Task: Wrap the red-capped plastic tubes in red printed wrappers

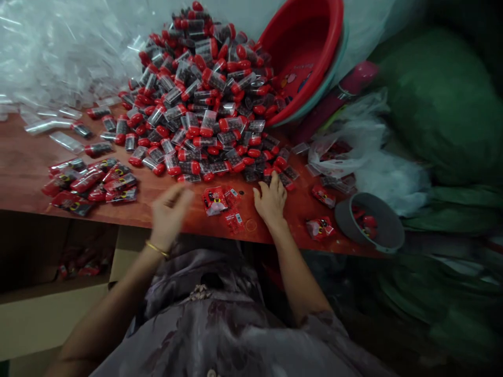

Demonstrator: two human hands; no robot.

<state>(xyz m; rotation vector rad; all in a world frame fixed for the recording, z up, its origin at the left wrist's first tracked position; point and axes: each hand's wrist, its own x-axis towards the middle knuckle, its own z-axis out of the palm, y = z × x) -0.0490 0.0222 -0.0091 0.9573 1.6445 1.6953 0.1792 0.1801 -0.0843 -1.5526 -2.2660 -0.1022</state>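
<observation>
A big heap of small clear plastic tubes with red caps and dark contents (204,104) lies on the red table. My right hand (271,200) is at the heap's front edge, thumb apart and fingers stretched toward the nearest tubes; I see nothing held in it. Blurred by motion, my left hand (170,213) is above the table's front edge, and whether it holds anything does not show. Between the hands lie a red printed packet (214,201) and red cards with barcodes (234,222). To the left is a pile of similar red packets (92,183).
Clear empty plastic tubes (78,47) cover the back left. A red basin (334,57) leans against the heap's right side. Farther right are a plastic bag (353,146) and a grey tub (383,243) holding red pieces. An open cardboard box (58,314) stands below the table's left front.
</observation>
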